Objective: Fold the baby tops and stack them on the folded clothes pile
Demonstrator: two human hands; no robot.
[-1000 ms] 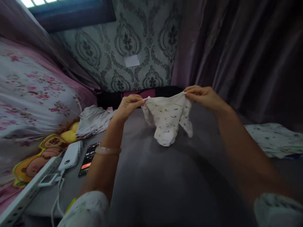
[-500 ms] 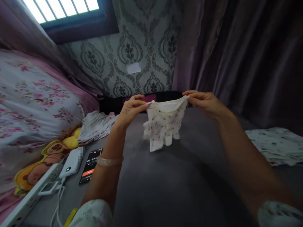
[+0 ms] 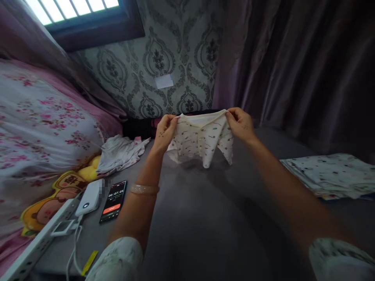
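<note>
Left hand [image 3: 166, 132] and right hand [image 3: 240, 127] each pinch top corner of small shirt [image 3: 191, 137] — thin printed white cloth, hangs in points between them. Flat folded clothes [image 3: 331, 171] right of right hand; crumpled garment [image 3: 118, 153] left of left hand; smooth grey sheet [image 3: 202, 230] below.

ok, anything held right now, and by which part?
A small white printed top, by its upper corners at either end of the neckline: one in the left grip, the other in the right grip.
</note>
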